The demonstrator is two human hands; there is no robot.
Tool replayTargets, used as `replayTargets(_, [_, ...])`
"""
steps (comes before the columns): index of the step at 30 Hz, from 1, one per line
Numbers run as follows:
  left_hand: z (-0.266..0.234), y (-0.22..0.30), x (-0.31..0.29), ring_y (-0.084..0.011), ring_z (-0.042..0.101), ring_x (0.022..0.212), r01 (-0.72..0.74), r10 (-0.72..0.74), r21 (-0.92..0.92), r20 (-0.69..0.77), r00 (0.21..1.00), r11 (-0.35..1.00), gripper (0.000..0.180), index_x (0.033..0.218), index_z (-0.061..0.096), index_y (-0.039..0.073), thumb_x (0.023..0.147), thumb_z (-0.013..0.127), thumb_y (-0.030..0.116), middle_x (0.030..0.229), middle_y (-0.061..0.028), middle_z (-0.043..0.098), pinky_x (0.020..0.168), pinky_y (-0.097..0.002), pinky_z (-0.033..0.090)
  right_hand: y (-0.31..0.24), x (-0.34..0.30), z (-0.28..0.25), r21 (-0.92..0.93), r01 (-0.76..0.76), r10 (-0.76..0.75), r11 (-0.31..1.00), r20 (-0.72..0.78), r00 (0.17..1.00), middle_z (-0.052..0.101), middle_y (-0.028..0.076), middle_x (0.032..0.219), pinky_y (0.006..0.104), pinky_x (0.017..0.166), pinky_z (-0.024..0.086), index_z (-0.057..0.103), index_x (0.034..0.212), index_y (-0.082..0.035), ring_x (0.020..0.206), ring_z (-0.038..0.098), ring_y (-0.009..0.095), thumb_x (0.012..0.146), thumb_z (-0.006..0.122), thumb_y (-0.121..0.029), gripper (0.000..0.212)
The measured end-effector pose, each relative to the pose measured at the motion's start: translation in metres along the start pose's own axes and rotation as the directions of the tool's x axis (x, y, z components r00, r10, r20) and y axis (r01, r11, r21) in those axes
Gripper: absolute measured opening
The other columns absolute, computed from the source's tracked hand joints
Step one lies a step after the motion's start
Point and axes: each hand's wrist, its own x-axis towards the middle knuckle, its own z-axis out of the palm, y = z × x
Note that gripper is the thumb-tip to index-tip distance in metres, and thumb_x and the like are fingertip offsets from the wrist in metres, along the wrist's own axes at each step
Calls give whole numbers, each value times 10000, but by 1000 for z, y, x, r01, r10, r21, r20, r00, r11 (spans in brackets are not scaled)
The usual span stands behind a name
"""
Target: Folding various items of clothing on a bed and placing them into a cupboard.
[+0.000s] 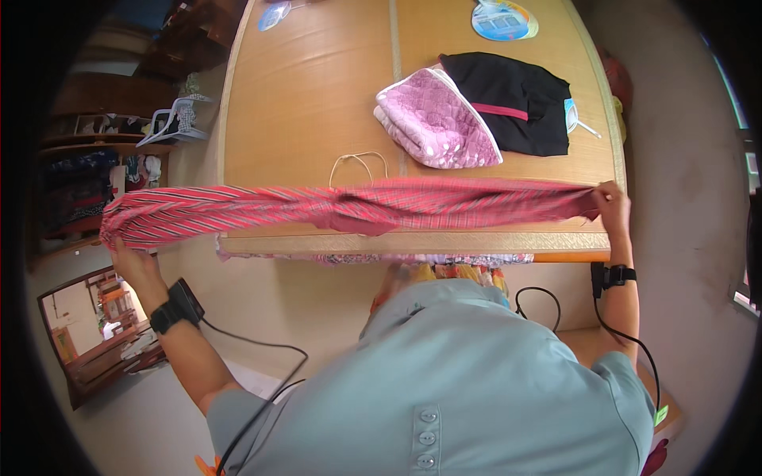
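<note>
Red striped cloth (349,208) stretched taut from 9 to 3 o'clock, above near edge of tan mat (302,103). Left hand (136,262) at 9, fingers closed round one end; right hand (613,208) at 3, pinching other. Pink quilted cloth (436,119) at 1, touching black garment (520,95) nearer 2. Hand fan (505,21) beyond, at 1.

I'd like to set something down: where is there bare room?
Widest: the mat's left half, bordered by the far-left hand fan, pink quilted cloth, pale cord and red striped cloth. Smaller: between that and the far-right fan. Crowded: at right, where quilted cloth and black garment touch, and in front, where left hand and right hand stretch the striped cloth.
</note>
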Motion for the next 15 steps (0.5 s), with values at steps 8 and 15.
replayTargets(8, [6,5,42,-255,623,958,-8,3,-85,-63,998,996,316,1223,543,29,945,542,180,1122,-121,621,800,-429,525,-65,12,-97,-282,129,-224,951,-338,914,582,113,800,341,630,492,624,809,-8,713,599,222,784,662,-41,56])
replayTargets(15, [-55,28,124,-306,648,951,-161,161,-91,-17,987,983,305,1187,563,-7,935,516,159,1107,-170,629,808,-407,550,-102,7,-127,-338,118,-240,934,-345,907,632,148,834,381,749,496,666,834,-15,794,626,321,778,657,-150,147])
